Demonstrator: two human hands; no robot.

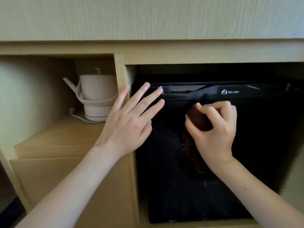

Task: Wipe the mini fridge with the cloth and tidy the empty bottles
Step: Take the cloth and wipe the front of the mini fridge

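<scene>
A black mini fridge point(256, 145) with a glossy door and a WELLWAY badge sits in the right cabinet bay, door closed. My right hand point(215, 130) grips a dark brown cloth point(197, 120) against the upper part of the door, and the cloth hangs down below my palm. My left hand point(130, 119) is spread with straight fingers at the fridge's upper left corner, fingertips at the handle strip. No bottles are in view.
A pale pink kettle point(97, 99) on its base stands in the open left cubby, its cord trailing on the shelf. A wooden divider point(120, 74) separates the cubby from the fridge bay. A wooden drawer front point(65, 178) lies below the cubby.
</scene>
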